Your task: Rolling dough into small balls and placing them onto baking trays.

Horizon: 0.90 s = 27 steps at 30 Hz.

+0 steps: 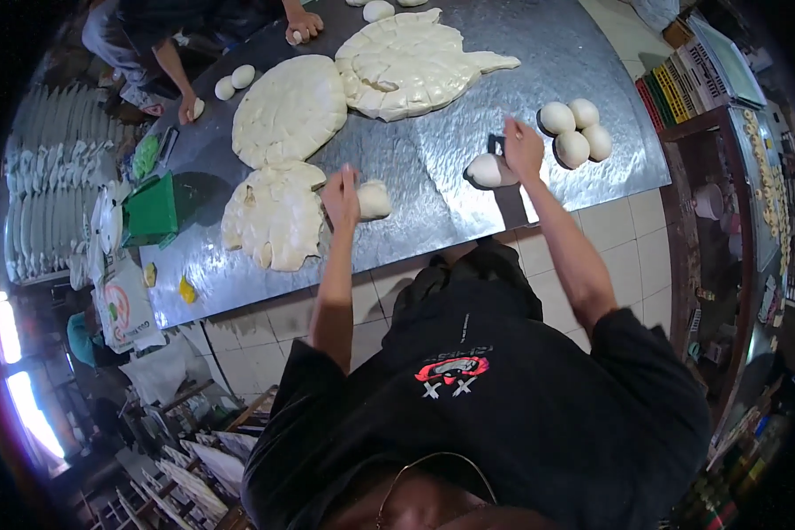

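Observation:
My left hand (342, 198), fingers curled and thumb up, is closed against a pale dough piece (374, 200) at its right side. Over to the right, my right hand (524, 152) is also closed, pressed to the edge of a rounded dough piece (489, 171) that lies at its left. Fingers partly hide both pieces. Several smooth dough balls (572, 148) sit grouped just beyond my right hand. Left of my left hand lies a flat, ragged dough slab (272, 216), scored on its surface.
Two more dough slabs (289, 110) (406, 66) cover the far part of the metal table (415, 177). A green bin (153, 212) stands at the left edge near a yellow object (187, 290). Across the table, another person's hand (304, 26) handles dough. Stacked crates (680, 84) stand at right.

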Each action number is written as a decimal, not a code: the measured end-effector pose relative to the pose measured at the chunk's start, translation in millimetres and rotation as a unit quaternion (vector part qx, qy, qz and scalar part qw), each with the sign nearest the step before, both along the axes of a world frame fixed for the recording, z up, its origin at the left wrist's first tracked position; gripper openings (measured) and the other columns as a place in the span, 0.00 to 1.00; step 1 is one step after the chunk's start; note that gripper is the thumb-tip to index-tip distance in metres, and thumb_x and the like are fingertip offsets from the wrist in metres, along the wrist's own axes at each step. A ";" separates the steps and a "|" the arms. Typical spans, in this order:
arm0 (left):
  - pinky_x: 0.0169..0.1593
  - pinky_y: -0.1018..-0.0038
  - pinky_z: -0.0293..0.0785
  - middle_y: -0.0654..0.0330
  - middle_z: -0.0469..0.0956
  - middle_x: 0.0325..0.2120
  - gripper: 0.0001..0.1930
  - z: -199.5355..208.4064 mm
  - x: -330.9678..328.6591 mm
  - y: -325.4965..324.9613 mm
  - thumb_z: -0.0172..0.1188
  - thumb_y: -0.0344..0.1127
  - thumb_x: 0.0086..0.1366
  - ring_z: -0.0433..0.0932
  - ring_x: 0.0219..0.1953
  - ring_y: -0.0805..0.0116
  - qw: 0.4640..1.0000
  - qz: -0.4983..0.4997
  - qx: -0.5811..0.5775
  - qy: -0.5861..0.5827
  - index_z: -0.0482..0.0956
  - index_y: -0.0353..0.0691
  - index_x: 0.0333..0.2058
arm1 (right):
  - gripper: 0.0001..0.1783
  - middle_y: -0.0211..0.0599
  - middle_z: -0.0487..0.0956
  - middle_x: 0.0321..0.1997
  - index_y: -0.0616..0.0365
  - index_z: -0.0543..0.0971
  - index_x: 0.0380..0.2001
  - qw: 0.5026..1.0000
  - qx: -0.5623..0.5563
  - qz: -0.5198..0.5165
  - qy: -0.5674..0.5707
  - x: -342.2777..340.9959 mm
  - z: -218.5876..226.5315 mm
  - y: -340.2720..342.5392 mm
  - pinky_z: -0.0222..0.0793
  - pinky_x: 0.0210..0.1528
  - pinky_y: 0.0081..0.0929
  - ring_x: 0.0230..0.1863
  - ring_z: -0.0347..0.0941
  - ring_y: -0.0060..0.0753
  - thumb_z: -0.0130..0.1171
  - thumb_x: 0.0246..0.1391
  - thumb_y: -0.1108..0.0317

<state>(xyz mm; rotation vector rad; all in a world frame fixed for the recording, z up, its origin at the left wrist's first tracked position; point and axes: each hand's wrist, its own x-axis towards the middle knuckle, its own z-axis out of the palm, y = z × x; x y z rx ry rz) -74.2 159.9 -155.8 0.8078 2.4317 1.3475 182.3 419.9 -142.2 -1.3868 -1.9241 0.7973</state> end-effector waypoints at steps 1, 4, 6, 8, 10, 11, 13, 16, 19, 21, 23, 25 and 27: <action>0.41 0.62 0.72 0.53 0.80 0.32 0.16 -21.8 18.5 -16.5 0.53 0.44 0.68 0.79 0.35 0.54 0.997 0.057 0.047 0.015 0.82 0.37 0.34 | 0.23 0.47 0.82 0.31 0.57 0.83 0.29 0.995 -0.069 -0.064 0.034 0.9 -4.3 -26.7 0.71 0.41 0.45 0.38 0.78 0.55 0.50 0.61 0.49; 0.43 0.60 0.72 0.52 0.80 0.30 0.12 -25.8 96.0 -4.7 0.56 0.39 0.65 0.79 0.35 0.53 0.980 0.106 0.119 0.120 0.82 0.37 0.31 | 0.20 0.46 0.83 0.29 0.58 0.85 0.31 0.987 0.024 -0.073 0.140 -19.9 -35.4 -97.3 0.73 0.42 0.37 0.34 0.81 0.39 0.61 0.52 0.50; 0.44 0.59 0.73 0.51 0.81 0.31 0.09 2.5 129.3 3.9 0.57 0.37 0.62 0.79 0.37 0.49 0.983 -0.032 -0.001 0.180 0.81 0.39 0.29 | 0.18 0.46 0.82 0.28 0.57 0.85 0.25 0.992 -0.039 0.044 0.114 -38.8 -22.5 -119.6 0.73 0.37 0.40 0.31 0.80 0.48 0.67 0.45 0.51; 0.45 0.60 0.72 0.52 0.80 0.31 0.07 13.0 120.9 18.9 0.58 0.37 0.61 0.78 0.38 0.50 0.981 -0.092 -0.096 0.141 0.82 0.41 0.30 | 0.18 0.47 0.83 0.28 0.57 0.85 0.24 0.969 -0.105 0.215 -0.051 -50.3 -4.6 -112.2 0.75 0.37 0.39 0.29 0.80 0.49 0.69 0.43 0.51; 0.44 0.59 0.72 0.52 0.80 0.31 0.07 0.7 90.6 17.6 0.59 0.38 0.58 0.78 0.39 0.49 0.972 -0.163 -0.165 0.043 0.81 0.42 0.30 | 0.20 0.47 0.83 0.28 0.56 0.85 0.25 0.943 -0.170 0.283 -0.053 -54.8 -7.7 -84.4 0.76 0.40 0.38 0.31 0.81 0.49 0.70 0.42 0.48; 0.43 0.57 0.72 0.52 0.80 0.31 0.08 -14.9 61.2 6.6 0.59 0.40 0.57 0.78 0.38 0.48 0.977 -0.165 -0.132 -0.011 0.80 0.42 0.29 | 0.23 0.48 0.83 0.28 0.56 0.86 0.26 0.940 -0.194 0.280 -0.023 -60.3 -20.8 -62.7 0.76 0.41 0.39 0.32 0.82 0.48 0.69 0.42 0.44; 0.40 0.55 0.72 0.50 0.80 0.30 0.11 3.0 43.3 -5.1 0.59 0.43 0.57 0.78 0.35 0.46 0.984 -0.096 -0.095 0.117 0.81 0.42 0.30 | 0.25 0.51 0.83 0.31 0.60 0.85 0.28 0.985 -0.098 0.138 -0.038 -35.5 -9.3 -25.1 0.77 0.41 0.39 0.35 0.82 0.49 0.67 0.45 0.45; 0.40 0.54 0.73 0.49 0.79 0.29 0.14 15.9 63.9 -27.7 0.59 0.48 0.59 0.78 0.35 0.46 0.943 -0.092 -0.159 0.279 0.81 0.44 0.31 | 0.26 0.54 0.82 0.41 0.59 0.83 0.34 0.946 -0.052 0.165 -0.276 5.9 22.8 -43.3 0.73 0.49 0.48 0.43 0.79 0.59 0.48 0.61 0.46; 0.43 0.54 0.70 0.50 0.78 0.31 0.15 18.5 54.8 -11.0 0.58 0.50 0.60 0.76 0.39 0.49 0.919 -0.190 -0.270 0.213 0.80 0.45 0.32 | 0.29 0.55 0.81 0.44 0.55 0.82 0.39 0.911 -0.087 0.269 -0.299 -1.4 17.7 -61.2 0.70 0.52 0.54 0.46 0.77 0.61 0.38 0.64 0.44; 0.45 0.54 0.68 0.52 0.78 0.33 0.15 17.5 47.7 -1.1 0.58 0.50 0.60 0.75 0.41 0.51 0.927 -0.219 -0.283 0.110 0.80 0.45 0.33 | 0.25 0.52 0.79 0.46 0.52 0.81 0.40 0.945 -0.026 0.216 -0.243 -18.9 0.2 -31.3 0.70 0.51 0.54 0.46 0.76 0.62 0.38 0.65 0.49; 0.41 0.52 0.67 0.53 0.74 0.34 0.17 25.2 42.7 14.3 0.56 0.52 0.62 0.73 0.42 0.50 0.903 -0.149 -0.186 0.358 0.77 0.45 0.37 | 0.23 0.51 0.79 0.45 0.50 0.80 0.39 0.964 0.022 0.186 -0.187 -36.4 -2.0 -7.4 0.71 0.50 0.54 0.45 0.75 0.62 0.38 0.65 0.51; 0.42 0.53 0.66 0.53 0.73 0.35 0.16 25.4 59.6 -0.5 0.55 0.51 0.63 0.73 0.42 0.51 0.900 -0.200 -0.223 0.318 0.77 0.46 0.38 | 0.21 0.51 0.79 0.43 0.50 0.80 0.38 0.923 0.106 0.263 -0.260 -35.0 -5.5 -1.8 0.71 0.48 0.54 0.43 0.75 0.64 0.38 0.65 0.54; 0.42 0.54 0.66 0.53 0.73 0.36 0.14 24.9 79.8 -23.1 0.52 0.48 0.66 0.73 0.42 0.52 0.889 -0.238 -0.259 0.293 0.76 0.46 0.39 | 0.23 0.48 0.80 0.42 0.52 0.81 0.35 0.891 -0.016 0.370 -0.262 -11.8 -8.4 -37.5 0.71 0.48 0.53 0.44 0.76 0.61 0.40 0.63 0.51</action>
